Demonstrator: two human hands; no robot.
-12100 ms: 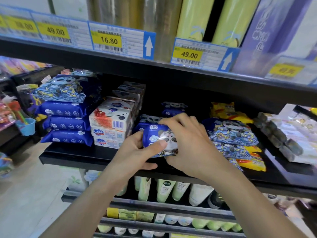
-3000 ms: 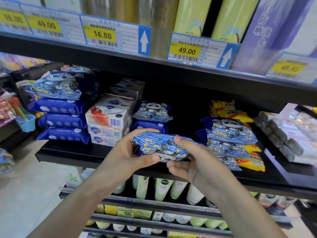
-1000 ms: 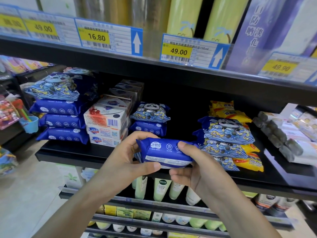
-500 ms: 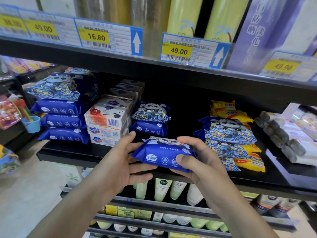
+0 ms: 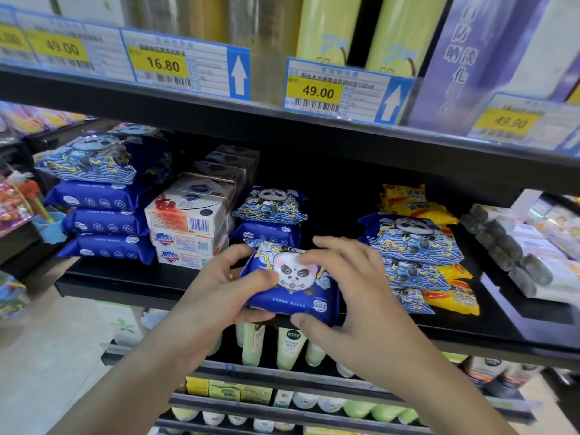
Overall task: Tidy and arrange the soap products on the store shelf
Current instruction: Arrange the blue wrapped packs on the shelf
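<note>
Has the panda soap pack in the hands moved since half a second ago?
Yes. The panda soap pack has tipped panda-face up and gone toward the small stack behind it.

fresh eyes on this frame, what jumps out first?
Front and centre, the left hand and right hand grip a blue panda soap pack at the front edge of the black shelf. Behind it sit two more blue packs, with white soap boxes stacked to their left. Overhead, yellow price tags line the upper shelf edge.

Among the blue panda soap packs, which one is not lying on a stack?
The pack held at the shelf's front edge by the left hand and right hand. The other packs lie stacked on the shelf.
</note>
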